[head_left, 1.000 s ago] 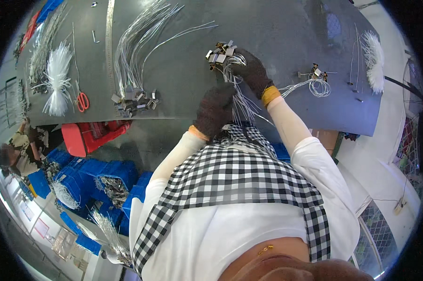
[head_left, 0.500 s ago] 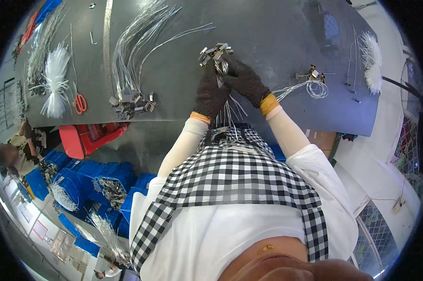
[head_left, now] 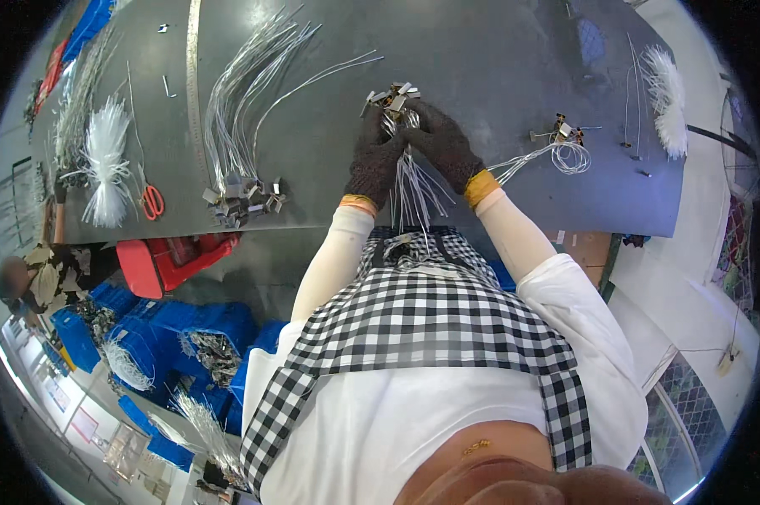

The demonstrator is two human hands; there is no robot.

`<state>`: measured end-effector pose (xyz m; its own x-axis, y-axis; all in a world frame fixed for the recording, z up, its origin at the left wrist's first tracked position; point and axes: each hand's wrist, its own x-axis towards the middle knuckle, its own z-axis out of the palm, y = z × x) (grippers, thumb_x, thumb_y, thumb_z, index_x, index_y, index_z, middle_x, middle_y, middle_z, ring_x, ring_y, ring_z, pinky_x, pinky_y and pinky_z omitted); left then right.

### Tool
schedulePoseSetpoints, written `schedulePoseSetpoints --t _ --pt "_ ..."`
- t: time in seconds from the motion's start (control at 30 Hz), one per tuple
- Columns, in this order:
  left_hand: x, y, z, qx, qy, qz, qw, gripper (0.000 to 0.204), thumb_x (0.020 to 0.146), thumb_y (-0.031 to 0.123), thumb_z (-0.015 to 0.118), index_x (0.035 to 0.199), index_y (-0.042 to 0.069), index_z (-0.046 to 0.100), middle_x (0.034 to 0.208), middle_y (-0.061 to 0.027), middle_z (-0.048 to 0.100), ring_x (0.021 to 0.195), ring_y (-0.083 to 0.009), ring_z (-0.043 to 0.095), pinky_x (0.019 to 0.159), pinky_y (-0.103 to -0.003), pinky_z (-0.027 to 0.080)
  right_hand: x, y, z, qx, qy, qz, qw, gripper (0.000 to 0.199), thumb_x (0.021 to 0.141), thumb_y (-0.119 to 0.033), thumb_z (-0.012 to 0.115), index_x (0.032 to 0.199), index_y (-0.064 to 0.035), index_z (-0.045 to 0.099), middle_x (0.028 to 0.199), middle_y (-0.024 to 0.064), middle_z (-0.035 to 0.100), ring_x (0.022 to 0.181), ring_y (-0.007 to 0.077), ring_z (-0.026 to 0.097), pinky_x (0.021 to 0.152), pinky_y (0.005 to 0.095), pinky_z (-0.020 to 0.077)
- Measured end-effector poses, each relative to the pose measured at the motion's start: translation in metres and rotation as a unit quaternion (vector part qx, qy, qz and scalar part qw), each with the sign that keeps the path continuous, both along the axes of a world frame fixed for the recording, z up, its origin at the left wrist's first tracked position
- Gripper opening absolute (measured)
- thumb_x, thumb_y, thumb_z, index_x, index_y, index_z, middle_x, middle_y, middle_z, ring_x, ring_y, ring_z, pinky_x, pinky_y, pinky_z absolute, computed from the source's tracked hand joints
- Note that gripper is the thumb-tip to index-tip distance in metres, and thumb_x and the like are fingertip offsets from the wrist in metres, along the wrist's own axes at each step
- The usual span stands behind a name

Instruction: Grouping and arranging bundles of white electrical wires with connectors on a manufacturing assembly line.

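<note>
Both my hands wear dark knit gloves and meet over the grey table [head_left: 481, 50]. My left hand [head_left: 376, 160] and my right hand [head_left: 443, 147] together grip a bundle of thin white wires [head_left: 409, 185] whose top ends carry small metal tags [head_left: 390, 94]. The loose wire tails hang down from my hands toward my checked apron. A fan of similar white wires [head_left: 245, 101] lies on the table to the left, with a pile of metal tags [head_left: 243, 198] at its lower end.
A coiled wire bundle with tags [head_left: 561, 147] lies right of my hands. Red scissors [head_left: 152, 200] and white fibre tufts [head_left: 106, 156], [head_left: 668, 93] lie on the table. Blue bins [head_left: 186, 345] of parts and a red tray [head_left: 173, 257] stand below left. Another person [head_left: 34, 269] sits at far left.
My hands have moved up and away from me across the table, coming closer together on the wire bundle, whose tagged top now sits higher.
</note>
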<state>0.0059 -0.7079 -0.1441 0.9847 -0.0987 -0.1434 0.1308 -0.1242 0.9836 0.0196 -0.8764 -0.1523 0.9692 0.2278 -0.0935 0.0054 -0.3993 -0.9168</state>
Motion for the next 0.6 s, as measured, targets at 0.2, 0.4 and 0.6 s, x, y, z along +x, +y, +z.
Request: schedulePoseSetpoints --t 0.2,0.4,0.6 --pt "0.001 0.017 -0.022 -0.145 0.135 0.021 0.98 0.054 0.093 0.012 0.069 0.144 0.004 0.052 0.14 -0.0159 0.058 0.119 -0.0252 0.061 0.099 -0.037 0.051 -0.004 -0.024 -0.031 0.108 0.068 -0.078 0.989 0.045 0.095 -0.019 0.066 0.136 -0.0027 0.059 0.129 0.0169 0.065 0.119 0.0277 0.064 0.101 0.0366 0.0505" --pt "0.008 0.023 -0.025 0.091 -0.111 -0.013 0.99 0.035 0.088 0.008 0.071 0.123 0.006 0.069 0.141 -0.0198 0.059 0.121 -0.0297 0.064 0.099 -0.039 0.054 -0.002 -0.038 -0.016 -0.091 -0.074 -0.069 0.991 0.037 0.09 -0.016 0.069 0.125 -0.0041 0.066 0.129 0.0218 0.065 0.117 0.0395 0.064 0.099 0.0438 0.0524" --pt "0.004 0.05 -0.039 0.125 -0.154 0.064 0.978 0.028 0.086 0.004 0.075 0.114 0.008 0.071 0.129 -0.0181 0.065 0.113 -0.0302 0.068 0.101 -0.037 0.053 0.013 -0.113 -0.028 -0.239 -0.254 -0.084 0.933 0.037 0.093 -0.024 0.069 0.122 -0.0007 0.068 0.12 0.0212 0.07 0.112 0.0371 0.067 0.1 0.0437 0.0517"
